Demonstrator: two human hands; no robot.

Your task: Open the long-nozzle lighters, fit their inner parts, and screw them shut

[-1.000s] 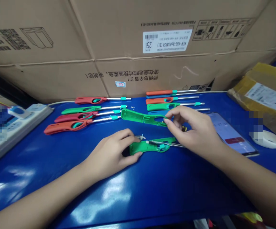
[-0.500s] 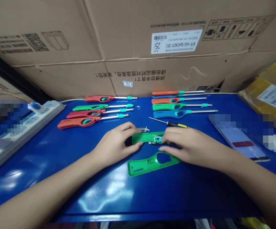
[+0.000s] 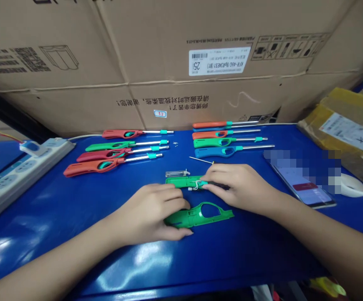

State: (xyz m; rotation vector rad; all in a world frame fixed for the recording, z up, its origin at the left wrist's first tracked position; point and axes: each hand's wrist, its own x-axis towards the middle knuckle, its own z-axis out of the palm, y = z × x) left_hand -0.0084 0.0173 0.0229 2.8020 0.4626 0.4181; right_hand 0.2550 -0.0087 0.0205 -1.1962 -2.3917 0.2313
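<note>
My left hand (image 3: 151, 213) curls over the handle end of the nearer green lighter shell half (image 3: 212, 214), thumb along its front edge. This half lies hollow side up, with its trigger opening to the right. Just behind it lies the other green shell half (image 3: 181, 182); my right hand (image 3: 234, 184) pinches it around its right part. White wires (image 3: 196, 184) and a teal piece (image 3: 204, 182) show at my right fingertips, and my fingers hide the rest. A clear fuel tank (image 3: 175, 174) rests behind that half, touched by neither hand.
Assembled lighters stand in two groups at the back, the left ones near an orange lighter (image 3: 95, 166), the right ones near a blue lighter (image 3: 214, 152). A screwdriver (image 3: 201, 160) lies partly behind my right hand. A phone (image 3: 300, 179) is right, a power strip (image 3: 21, 171) left, cardboard (image 3: 156, 54) behind.
My left hand has left the farther shell half and fuel tank and come forward onto the nearer half. My right hand stays at the farther half. The view has shifted slightly.
</note>
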